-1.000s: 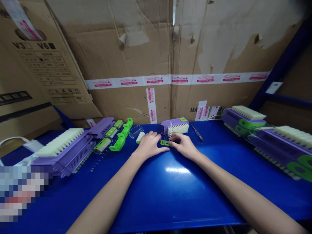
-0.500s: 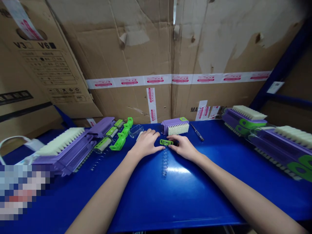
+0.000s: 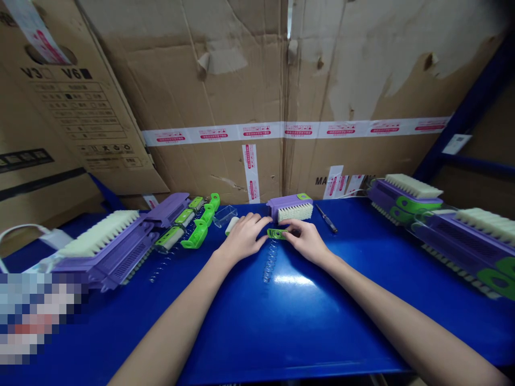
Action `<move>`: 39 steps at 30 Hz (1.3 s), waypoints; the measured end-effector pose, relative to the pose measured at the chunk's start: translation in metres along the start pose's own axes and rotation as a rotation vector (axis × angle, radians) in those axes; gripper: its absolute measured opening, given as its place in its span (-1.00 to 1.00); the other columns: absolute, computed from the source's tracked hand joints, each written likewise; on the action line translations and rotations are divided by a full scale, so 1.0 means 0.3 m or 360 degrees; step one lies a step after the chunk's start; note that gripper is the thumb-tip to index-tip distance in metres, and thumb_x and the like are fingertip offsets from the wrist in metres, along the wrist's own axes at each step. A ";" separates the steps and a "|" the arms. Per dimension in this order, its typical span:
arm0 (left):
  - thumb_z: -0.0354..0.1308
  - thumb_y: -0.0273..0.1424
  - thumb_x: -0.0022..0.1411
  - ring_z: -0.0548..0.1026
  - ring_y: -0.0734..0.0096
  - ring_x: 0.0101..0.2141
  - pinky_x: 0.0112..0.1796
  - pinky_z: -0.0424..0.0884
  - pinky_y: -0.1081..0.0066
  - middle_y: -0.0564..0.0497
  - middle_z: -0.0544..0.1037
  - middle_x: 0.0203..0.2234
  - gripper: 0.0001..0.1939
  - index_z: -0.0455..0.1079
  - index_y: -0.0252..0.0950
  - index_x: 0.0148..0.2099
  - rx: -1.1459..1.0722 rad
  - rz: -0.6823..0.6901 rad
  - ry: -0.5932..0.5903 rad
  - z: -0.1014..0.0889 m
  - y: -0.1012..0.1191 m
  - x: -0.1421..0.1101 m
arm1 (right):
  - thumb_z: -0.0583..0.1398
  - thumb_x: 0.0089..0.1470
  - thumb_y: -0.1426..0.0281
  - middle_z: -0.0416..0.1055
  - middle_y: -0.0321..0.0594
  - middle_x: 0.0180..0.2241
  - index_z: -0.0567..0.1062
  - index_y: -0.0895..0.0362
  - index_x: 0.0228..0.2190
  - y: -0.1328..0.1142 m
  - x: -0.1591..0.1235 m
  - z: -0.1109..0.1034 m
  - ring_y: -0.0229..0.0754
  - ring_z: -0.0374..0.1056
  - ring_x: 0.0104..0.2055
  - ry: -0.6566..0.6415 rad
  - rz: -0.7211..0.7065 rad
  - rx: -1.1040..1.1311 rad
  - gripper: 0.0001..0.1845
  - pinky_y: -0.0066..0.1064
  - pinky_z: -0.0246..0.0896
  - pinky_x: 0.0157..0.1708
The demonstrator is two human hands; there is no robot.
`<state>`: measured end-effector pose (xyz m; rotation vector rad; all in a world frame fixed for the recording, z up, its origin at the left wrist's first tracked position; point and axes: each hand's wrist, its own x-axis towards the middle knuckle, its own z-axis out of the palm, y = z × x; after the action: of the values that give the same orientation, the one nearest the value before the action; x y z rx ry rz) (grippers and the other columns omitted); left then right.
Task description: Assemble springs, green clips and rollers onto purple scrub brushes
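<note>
Between my two hands, a small green plastic piece with a round centre is held just above the table. My right hand pinches its right end between thumb and fingers. The thumb and forefinger of my left hand close at its left end. A thin metal coil spring hangs from the green piece, tilted down to the left. Beside the left hand a white block is partly hidden by the fingers. Behind the hands stands a purple brush head with white bristles.
Left lie purple brush housings, green-topped blocks, green brackets, a loose spring and a clear plastic box. A screwdriver lies behind right. More purple brushes line the right. Cardboard walls the blue table.
The green piece has shifted slightly right and tilted. The spring's lower end has swung left and up. My left fingers have moved a little right, uncovering more of the white block.
</note>
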<state>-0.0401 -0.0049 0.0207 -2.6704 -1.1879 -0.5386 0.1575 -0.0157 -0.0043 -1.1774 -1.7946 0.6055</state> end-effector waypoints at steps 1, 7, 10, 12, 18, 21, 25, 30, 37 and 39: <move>0.05 -0.29 0.21 0.34 0.18 -0.15 -0.12 0.29 0.21 -0.12 0.42 -0.16 -0.58 0.23 -0.26 0.11 -0.0041 0.0023 -0.0004 -0.001 0.003 0.000 | 0.16 -0.04 0.40 0.49 -0.26 -0.50 0.50 0.16 -0.25 0.001 0.001 0.001 -0.21 0.37 -0.46 0.0016 0.0031 0.0046 -0.74 -0.37 0.26 -0.35; 0.12 -0.24 0.16 0.39 0.22 -0.19 -0.15 0.30 0.24 -0.06 0.48 -0.22 -0.68 0.37 -0.22 -0.05 -0.0304 0.0094 0.0007 0.012 0.031 0.003 | 0.19 -0.10 0.32 0.36 -0.37 -0.65 0.47 0.21 -0.23 0.009 0.009 0.000 -0.30 0.25 -0.64 -0.0032 0.0305 0.0432 -0.65 -0.46 0.19 -0.60; 0.10 -0.30 0.16 0.42 0.25 -0.24 -0.19 0.31 0.27 -0.04 0.52 -0.30 -0.78 0.40 -0.23 -0.15 -0.0389 0.0073 0.0045 0.024 0.037 0.007 | 0.21 -0.13 0.30 0.33 -0.39 -0.69 0.46 0.22 -0.23 0.007 0.010 -0.001 -0.31 0.22 -0.67 -0.0035 0.0395 0.0563 -0.62 -0.48 0.16 -0.66; 0.11 -0.31 0.14 0.43 0.27 -0.26 -0.21 0.33 0.30 -0.04 0.53 -0.31 -0.78 0.40 -0.25 -0.16 -0.0503 0.0015 0.0093 0.028 0.039 0.009 | 0.21 -0.13 0.30 0.34 -0.38 -0.69 0.45 0.22 -0.23 0.005 0.010 0.000 -0.32 0.21 -0.68 -0.0034 0.0415 0.0626 -0.62 -0.50 0.15 -0.68; 0.14 -0.27 0.10 0.44 0.40 -0.37 -0.30 0.35 0.40 0.05 0.52 -0.37 -0.79 0.38 -0.25 -0.22 -0.0906 -0.0229 0.0213 0.015 0.052 0.014 | 0.20 -0.09 0.24 0.38 -0.32 -0.64 0.43 0.23 -0.21 -0.003 0.010 0.001 -0.32 0.23 -0.66 -0.0046 0.0415 0.0631 -0.59 -0.51 0.13 -0.69; 0.17 -0.30 0.08 0.45 0.42 -0.37 -0.30 0.35 0.42 0.06 0.52 -0.38 -0.80 0.36 -0.26 -0.24 -0.1102 -0.0345 0.0322 0.002 0.062 0.022 | 0.18 -0.07 0.21 0.40 -0.28 -0.61 0.45 0.23 -0.24 -0.004 0.012 -0.002 -0.31 0.24 -0.65 0.0018 0.0389 0.0581 -0.60 -0.50 0.11 -0.69; 0.14 -0.32 0.10 0.48 0.43 -0.39 -0.33 0.38 0.44 0.02 0.49 -0.41 -0.84 0.26 -0.28 -0.30 -0.1439 -0.0489 0.0569 -0.012 0.054 0.030 | 0.16 -0.04 0.19 0.43 -0.24 -0.57 0.48 0.22 -0.24 0.005 0.017 -0.013 -0.31 0.24 -0.64 0.0121 0.0325 0.0515 -0.61 -0.50 0.10 -0.68; 0.13 -0.31 0.10 0.46 0.46 -0.48 -0.40 0.37 0.47 0.06 0.43 -0.51 -0.80 0.17 -0.26 -0.32 -0.1493 -0.0658 0.1001 -0.026 0.015 0.027 | 0.14 -0.03 0.21 0.44 -0.23 -0.55 0.48 0.20 -0.26 0.013 0.023 -0.033 -0.29 0.27 -0.62 0.0278 0.0268 0.0447 -0.64 -0.48 0.12 -0.64; 0.10 -0.34 0.08 0.33 0.54 -0.61 -0.54 0.25 0.54 0.13 0.34 -0.63 -0.87 0.22 -0.27 -0.35 -0.0806 -0.0676 0.1262 -0.039 -0.057 0.004 | 0.12 -0.01 0.20 0.43 -0.21 -0.51 0.49 0.20 -0.28 0.000 0.023 -0.053 -0.29 0.26 -0.60 0.0453 0.0237 0.0345 -0.64 -0.48 0.11 -0.64; 0.12 -0.33 0.07 0.31 0.55 -0.63 -0.55 0.22 0.54 0.14 0.34 -0.64 -0.86 0.25 -0.27 -0.35 -0.0599 -0.0664 0.1231 -0.038 -0.077 -0.003 | 0.12 -0.01 0.21 0.43 -0.20 -0.50 0.49 0.20 -0.28 0.003 0.024 -0.057 -0.29 0.26 -0.60 0.0486 0.0240 0.0324 -0.65 -0.47 0.12 -0.64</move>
<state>-0.0608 0.0068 0.0310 -2.0508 -1.4512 -1.8016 0.1716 -0.0099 0.0063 -1.2000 -1.3645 0.6407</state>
